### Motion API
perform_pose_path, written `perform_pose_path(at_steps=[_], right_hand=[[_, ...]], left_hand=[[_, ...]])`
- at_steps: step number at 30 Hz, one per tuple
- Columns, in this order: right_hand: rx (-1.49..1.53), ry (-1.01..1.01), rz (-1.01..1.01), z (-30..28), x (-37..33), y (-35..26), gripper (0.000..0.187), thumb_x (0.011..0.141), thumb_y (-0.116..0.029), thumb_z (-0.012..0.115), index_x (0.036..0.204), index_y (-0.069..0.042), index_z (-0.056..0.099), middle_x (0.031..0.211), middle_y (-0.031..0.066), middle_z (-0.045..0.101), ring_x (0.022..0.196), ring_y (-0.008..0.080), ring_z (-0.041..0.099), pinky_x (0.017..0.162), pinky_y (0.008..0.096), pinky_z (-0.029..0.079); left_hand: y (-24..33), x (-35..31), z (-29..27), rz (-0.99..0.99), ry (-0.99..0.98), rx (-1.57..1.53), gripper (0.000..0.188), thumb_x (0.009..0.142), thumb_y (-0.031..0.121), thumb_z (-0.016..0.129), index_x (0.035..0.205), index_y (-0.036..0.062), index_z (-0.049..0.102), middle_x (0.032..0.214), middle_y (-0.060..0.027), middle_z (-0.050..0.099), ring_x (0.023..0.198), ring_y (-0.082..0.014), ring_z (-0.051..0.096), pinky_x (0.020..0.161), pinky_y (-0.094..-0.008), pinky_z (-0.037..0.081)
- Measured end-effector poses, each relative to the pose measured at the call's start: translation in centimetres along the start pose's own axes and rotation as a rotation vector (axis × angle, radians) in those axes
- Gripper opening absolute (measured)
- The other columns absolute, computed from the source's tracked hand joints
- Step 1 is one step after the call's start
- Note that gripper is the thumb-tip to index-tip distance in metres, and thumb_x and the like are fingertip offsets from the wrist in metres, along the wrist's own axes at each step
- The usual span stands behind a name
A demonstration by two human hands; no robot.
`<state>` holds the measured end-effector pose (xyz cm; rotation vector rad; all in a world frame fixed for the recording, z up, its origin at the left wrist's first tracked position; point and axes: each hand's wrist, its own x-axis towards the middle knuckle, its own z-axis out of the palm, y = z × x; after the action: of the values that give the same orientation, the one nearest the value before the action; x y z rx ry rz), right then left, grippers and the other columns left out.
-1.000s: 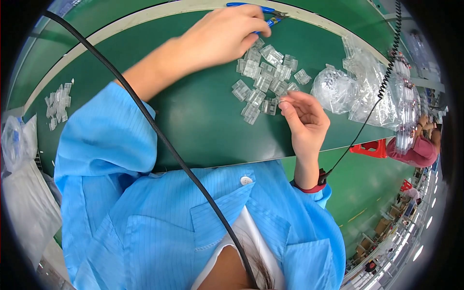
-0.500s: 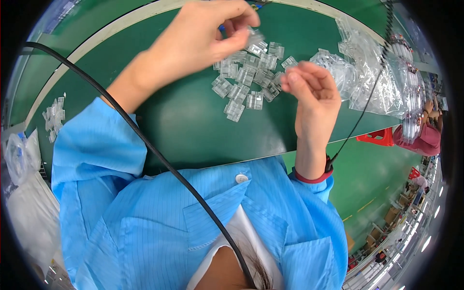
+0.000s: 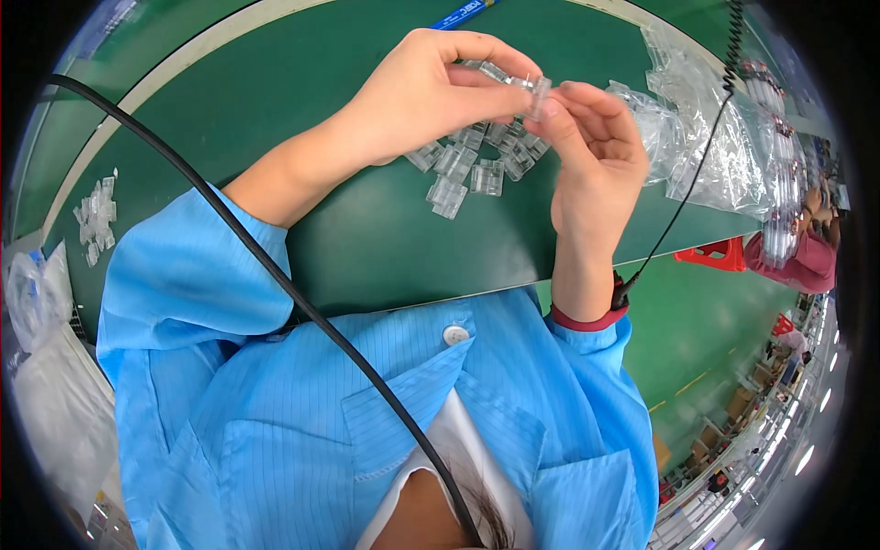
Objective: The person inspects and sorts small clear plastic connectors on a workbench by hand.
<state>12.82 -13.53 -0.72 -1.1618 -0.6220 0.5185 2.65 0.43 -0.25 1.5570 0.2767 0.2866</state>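
Above the pile, my two hands meet at a small clear plastic piece. My left hand comes in from the left and pinches it between thumb and fingers. From the right, my right hand has its thumb and fingertips closed on the same piece; its other fingers are curled. Below them, several similar clear plastic pieces lie loosely heaped on the green table mat. My left hand hides part of that heap.
A blue pen-like tool lies beyond my left hand. Clear plastic bags cover the table's right side. More clear pieces sit at far left. A black cable crosses in front; a strap with a cord circles my right wrist.
My left hand has moved right and slightly nearer, from over the heap to my right hand. Both now touch one clear piece. The blue tool shows more fully.
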Motion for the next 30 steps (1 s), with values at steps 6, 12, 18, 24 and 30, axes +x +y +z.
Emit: perform_pose_path(at_steps=[6, 12, 18, 24, 30], right_hand=[[0.161, 0.004, 0.174, -0.3, 0.0, -0.3, 0.021, 0.082, 0.004, 0.065, 0.101, 0.004, 0.059, 0.093, 0.014, 0.067, 0.084, 0.0184, 0.066, 0.071, 0.0298, 0.057], [0.052, 0.052, 0.092, 0.2, 0.0, -1.0, 0.02, 0.081, 0.003, 0.067, 0.1, 0.004, 0.06, 0.092, 0.0132, 0.067, 0.082, 0.0167, 0.065, 0.069, 0.0285, 0.056], [-0.145, 0.072, -0.093, 1.0, -0.1, -0.8, 0.017, 0.08, 0.004, 0.068, 0.095, 0.005, 0.06, 0.09, 0.0128, 0.066, 0.08, 0.0149, 0.064, 0.069, 0.0259, 0.055], [-0.152, 0.015, -0.06, 0.0, -0.2, -0.7, 0.017, 0.08, 0.005, 0.068, 0.094, 0.005, 0.059, 0.09, 0.0127, 0.067, 0.083, 0.0146, 0.065, 0.074, 0.0239, 0.053], [-0.175, 0.0, -0.073, -0.1, -0.8, -1.0, 0.017, 0.08, 0.006, 0.069, 0.094, 0.004, 0.06, 0.091, 0.0119, 0.067, 0.084, 0.0133, 0.064, 0.075, 0.0228, 0.053]], left_hand=[[0.8, -0.7, 0.0, 0.083, 0.011, 0.009, 0.018, 0.084, 0.003, 0.067, 0.1, -0.0016, 0.062, 0.093, -0.0066, 0.065, 0.087, -0.0131, 0.064, 0.077, -0.0257, 0.053], [0.7, -0.9, 0.4, 0.096, 0.067, 0.139, 0.016, 0.083, 0.004, 0.068, 0.098, -0.0019, 0.063, 0.091, -0.0061, 0.066, 0.086, -0.0123, 0.065, 0.078, -0.0256, 0.054], [0.8, -1.4, 0.7, 0.249, 0.123, 0.344, 0.02, 0.084, 0.005, 0.068, 0.102, -0.0024, 0.065, 0.091, -0.0064, 0.067, 0.083, -0.0124, 0.066, 0.075, -0.0241, 0.055], [0.7, -1.2, 1.4, 0.238, 0.198, 0.309, 0.019, 0.084, 0.005, 0.067, 0.103, -0.001, 0.067, 0.091, -0.0077, 0.067, 0.081, -0.012, 0.066, 0.073, -0.0239, 0.056], [0.5, -1.4, 1.6, 0.32, 0.187, 0.372, 0.022, 0.082, 0.002, 0.066, 0.104, 0.002, 0.067, 0.089, -0.0062, 0.065, 0.077, -0.0111, 0.062, 0.069, -0.0241, 0.056]])
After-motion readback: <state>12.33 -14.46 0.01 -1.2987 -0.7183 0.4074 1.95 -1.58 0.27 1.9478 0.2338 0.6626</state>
